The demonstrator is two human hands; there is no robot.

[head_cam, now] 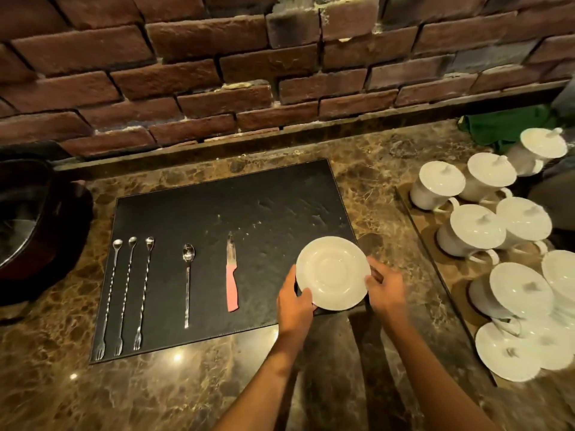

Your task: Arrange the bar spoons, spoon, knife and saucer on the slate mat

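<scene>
A black slate mat (249, 206) lies on the marble counter. Three long twisted bar spoons (124, 293) with fork ends lie side by side along its left edge. Right of them lies a long-handled spoon (187, 281), then a knife (231, 275) with a pink handle, its blade pointing away from me. A white saucer (333, 272) is at the mat's near right corner, gripped on both sides: my left hand (294, 301) holds its left rim and my right hand (384, 289) its right rim. I cannot tell whether the saucer rests on the mat.
Several white lidded cups (476, 227) and saucers (510, 353) crowd a tray on the right. A green cloth (504, 126) lies at the back right. A dark round bowl (28, 219) stands at the left edge. A brick wall (217, 73) closes the back.
</scene>
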